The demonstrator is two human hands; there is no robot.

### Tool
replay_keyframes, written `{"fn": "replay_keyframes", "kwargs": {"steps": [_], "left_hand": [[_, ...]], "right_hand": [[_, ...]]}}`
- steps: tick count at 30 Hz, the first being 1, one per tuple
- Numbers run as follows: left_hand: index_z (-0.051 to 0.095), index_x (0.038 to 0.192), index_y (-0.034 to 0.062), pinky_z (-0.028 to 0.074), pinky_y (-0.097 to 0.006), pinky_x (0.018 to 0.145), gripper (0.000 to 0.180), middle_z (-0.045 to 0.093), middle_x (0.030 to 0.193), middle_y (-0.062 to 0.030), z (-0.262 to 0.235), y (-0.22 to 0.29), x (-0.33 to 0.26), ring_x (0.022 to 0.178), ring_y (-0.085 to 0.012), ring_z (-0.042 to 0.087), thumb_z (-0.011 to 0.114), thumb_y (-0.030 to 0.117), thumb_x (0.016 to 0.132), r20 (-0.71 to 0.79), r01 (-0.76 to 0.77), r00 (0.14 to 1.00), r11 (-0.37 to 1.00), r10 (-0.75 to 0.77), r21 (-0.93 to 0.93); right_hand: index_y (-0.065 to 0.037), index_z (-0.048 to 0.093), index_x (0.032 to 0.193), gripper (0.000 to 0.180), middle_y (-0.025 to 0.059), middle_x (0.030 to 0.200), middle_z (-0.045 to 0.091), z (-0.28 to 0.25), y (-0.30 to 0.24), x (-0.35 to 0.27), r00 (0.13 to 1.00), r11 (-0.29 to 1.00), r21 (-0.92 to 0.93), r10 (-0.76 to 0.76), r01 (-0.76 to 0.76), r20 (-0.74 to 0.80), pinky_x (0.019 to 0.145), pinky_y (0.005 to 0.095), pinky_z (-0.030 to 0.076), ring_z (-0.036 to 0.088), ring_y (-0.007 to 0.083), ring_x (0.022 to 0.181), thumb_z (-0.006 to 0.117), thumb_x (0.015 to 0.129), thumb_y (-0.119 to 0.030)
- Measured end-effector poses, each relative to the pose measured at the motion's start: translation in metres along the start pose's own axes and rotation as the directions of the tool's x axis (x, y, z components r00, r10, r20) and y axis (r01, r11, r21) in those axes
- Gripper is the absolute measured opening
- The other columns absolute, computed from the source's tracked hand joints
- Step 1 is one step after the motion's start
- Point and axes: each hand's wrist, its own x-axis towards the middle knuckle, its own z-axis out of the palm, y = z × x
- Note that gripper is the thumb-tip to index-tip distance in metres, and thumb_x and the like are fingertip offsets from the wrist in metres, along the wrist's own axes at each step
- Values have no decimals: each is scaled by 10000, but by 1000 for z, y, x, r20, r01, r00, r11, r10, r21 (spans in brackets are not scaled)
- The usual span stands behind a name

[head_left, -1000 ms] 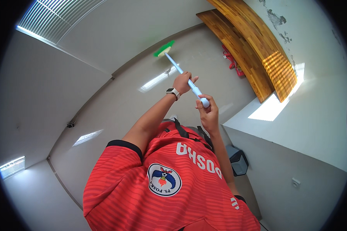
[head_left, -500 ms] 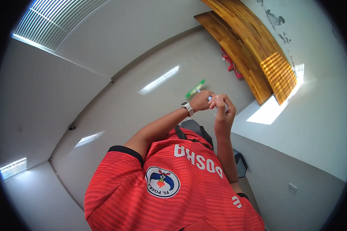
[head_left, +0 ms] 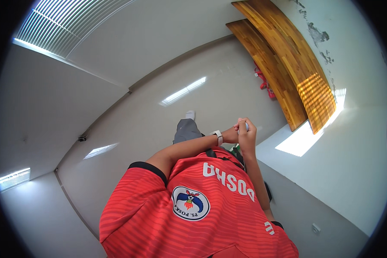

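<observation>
I look down over my red jersey (head_left: 193, 202). My left hand (head_left: 231, 136), with a white watch on its wrist, and my right hand (head_left: 247, 136) are clasped together in front of my chest. Both close around the pale blue end of a mop handle (head_left: 246, 126), of which only the tip shows between the fingers. A small green bit (head_left: 236, 149) shows just under the hands; the rest of the mop is hidden behind my arms and body.
Glossy light floor tiles reflect ceiling lights. My grey trouser leg (head_left: 185, 130) and white shoe (head_left: 190, 114) step ahead. Wooden panels (head_left: 288, 64) line the upper right with a red object (head_left: 264, 81) beside them. A sunlit patch (head_left: 301, 138) lies on the white wall at right.
The mop was stretched out ahead with its green head up; my hands have pulled it in toward my chest, and the head has dropped out of sight.
</observation>
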Motion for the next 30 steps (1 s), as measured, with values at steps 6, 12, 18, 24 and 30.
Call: {"fn": "replay_keyframes", "kwargs": {"steps": [6,12,18,24,30], "left_hand": [[578,1026,34,480,-351,840,198,602,1014,-101,-67,4,15,949,-185,589,633,120,856,14,-49,998,977,53,-208],[585,1007,48,486,-384,813,204,616,999,-124,-137,-4,36,920,-278,609,622,152,836,63,-184,983,936,173,302],[598,941,72,445,-428,830,225,591,966,-116,-196,13,42,931,-300,557,631,260,821,76,101,988,936,-134,338],[603,931,62,480,-422,814,313,605,952,-100,-228,25,46,1010,-280,578,630,344,797,-54,48,998,720,-15,692],[609,928,64,496,-450,735,304,619,927,-161,-229,61,51,839,-352,642,620,336,792,-206,143,978,654,20,743]], "right_hand": [[40,612,819,324,157,692,609,35,-28,35,925,694,-657,-379,295,15,708,435,492,589,370,662,567,910,-268],[20,659,901,339,252,782,644,72,-58,77,994,664,-740,-99,106,54,714,462,491,594,454,715,562,911,-305],[31,649,954,313,192,719,619,94,-54,103,995,841,-531,-91,103,48,652,393,493,599,321,663,565,906,-267],[29,628,1059,290,34,647,569,107,-56,106,995,936,-340,-76,92,62,565,248,456,536,72,599,530,939,-215],[37,591,1149,306,37,718,587,92,-68,95,997,986,-160,-22,34,78,570,221,439,531,72,622,481,952,-170]]}}
